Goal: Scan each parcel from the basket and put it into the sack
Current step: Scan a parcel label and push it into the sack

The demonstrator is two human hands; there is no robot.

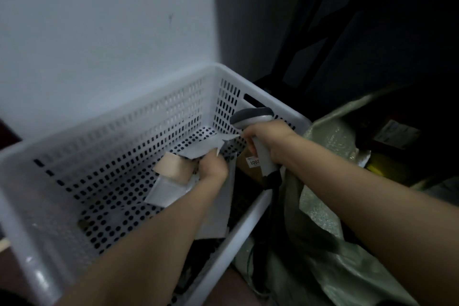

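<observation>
Sack [347,268] cloth, green and woven, lies nearest, slumped just outside the right rim of the white slotted basket [248,208], with its mouth open toward that rim. Farther in, over the middle of the basket floor, the left hand [214,166] has its fingers curled tight on a soft white parcel [169,190], pinching it at the crumpled end nearer the right rim. The parcel seems slightly raised, but blur hides whether its lower corner touches the floor. Its long axis runs diagonally, from a low near-left corner up toward the far-right corner of the basket. The face with a tan patch [171,168] is turned up toward the camera. Beyond it, by the far-right corner, the right hand [269,141] is wrapped round the handle of a grey scanner [250,117]. The scanner's head points away at the far wall, not at the parcel, and its handle slopes back toward the near rim. The step in hand looks like presenting the parcel for its scan. To do it well, I would pull the film taut so no crease crosses the code and find which face bears the barcode, since none is legible here. Then I would turn that face to the scanner's window and tip the scanner's head down onto it before carrying the parcel over the right rim.
</observation>
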